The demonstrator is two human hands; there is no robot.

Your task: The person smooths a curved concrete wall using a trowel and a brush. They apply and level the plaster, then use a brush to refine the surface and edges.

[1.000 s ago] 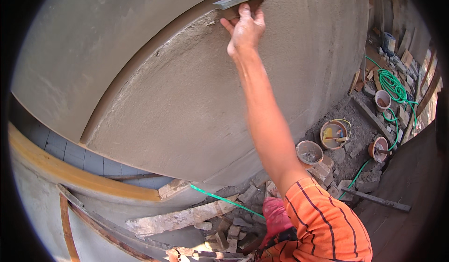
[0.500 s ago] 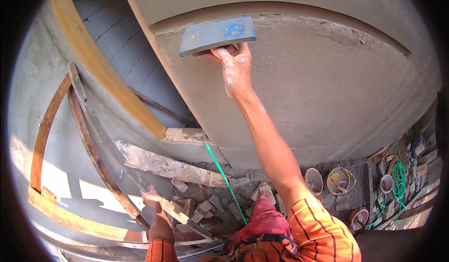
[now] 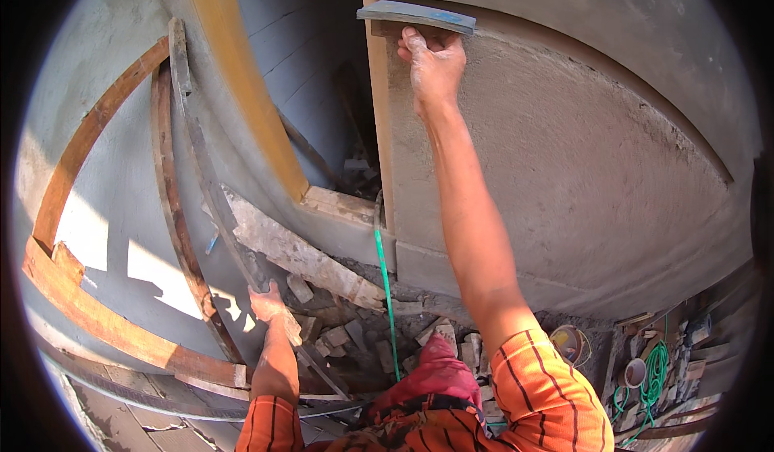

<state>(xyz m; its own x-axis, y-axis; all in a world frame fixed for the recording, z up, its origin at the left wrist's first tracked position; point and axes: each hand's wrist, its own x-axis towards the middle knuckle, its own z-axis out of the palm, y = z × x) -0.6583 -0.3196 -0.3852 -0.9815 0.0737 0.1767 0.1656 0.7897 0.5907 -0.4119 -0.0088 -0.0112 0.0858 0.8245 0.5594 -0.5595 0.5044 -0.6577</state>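
Raised high, my right hand (image 3: 435, 73) grips the underside of a flat blue-grey float (image 3: 415, 13), which sits at the upper left corner of a rough plastered wall panel (image 3: 556, 162), beside the recess along its top and the doorway's pale edge. My left hand (image 3: 268, 302) is low on the left, its fingers closed on a long grey, mortar-stained strip (image 3: 208, 178) that leans against the side wall among other pieces of timber.
A dark doorway (image 3: 314, 65) has a yellow frame (image 3: 246, 77). Curved-looking timber boards (image 3: 97, 121) lean at left. Broken bricks (image 3: 334, 335), a green hose coil (image 3: 655, 375) and buckets (image 3: 568, 341) lie along the wall's foot. A pale plank (image 3: 298, 254) slants across the rubble.
The view has swung toward the doorway. My right hand has moved the float along the wall to its left edge. My left hand has come into view on the grey strip.
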